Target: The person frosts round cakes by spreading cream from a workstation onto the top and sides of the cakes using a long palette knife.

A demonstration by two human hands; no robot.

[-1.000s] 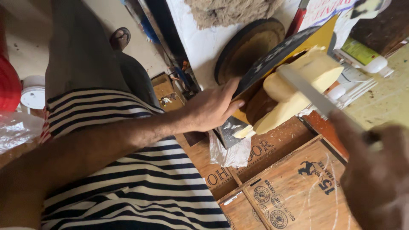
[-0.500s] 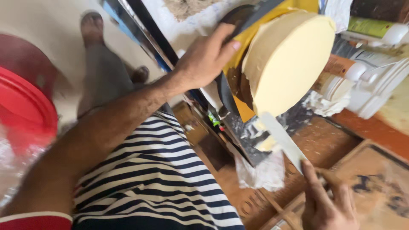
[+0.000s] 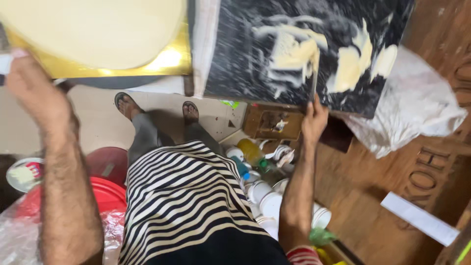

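Observation:
A round cream-coloured cake sits on a gold cake board at the top left. My left hand grips the left edge of that board. To the right lies a black board smeared with cream icing. My right hand is closed at its lower edge, holding a thin spatula whose blade, seen edge-on, rests against the smeared surface. My striped shirt fills the lower middle.
Below are my two feet in sandals, a red lid, clear plastic, several white tubs and a yellow bottle. A small wooden box, a white plastic bag and lettered wooden panels lie at the right.
The view has swung down and turned over. My left hand moved from the cake's right side to the gold board's left edge. My right hand brought the spatula up to the black board.

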